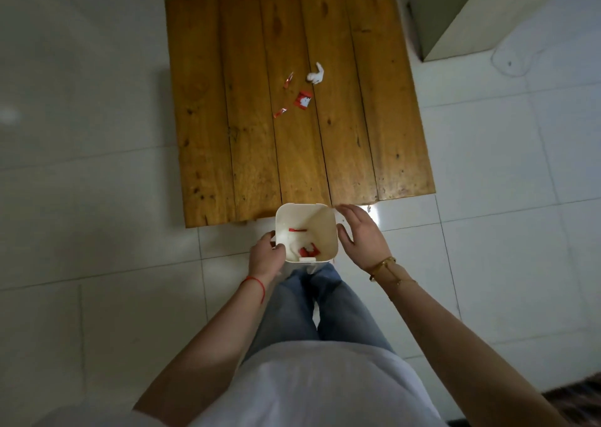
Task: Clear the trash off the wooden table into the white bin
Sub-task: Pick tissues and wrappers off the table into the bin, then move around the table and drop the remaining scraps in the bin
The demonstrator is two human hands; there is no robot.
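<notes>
The white bin [325, 221] is held just in front of the wooden table's [253, 153] near edge, with red wrappers and white bits inside. My left hand [266, 258] grips the bin's left rim. My right hand [361, 235] hovers beside the bin's right rim, fingers apart, holding nothing. On the table's middle lie a crumpled white tissue [316, 74], a red and white wrapper [303, 98], and two small red wrapper scraps [288, 80] [280, 112].
White tiled floor surrounds the low table. A pale cabinet [471, 13] stands at the back right. My legs in jeans [312, 309] are right under the bin. A dark mat [575, 400] lies at the lower right corner.
</notes>
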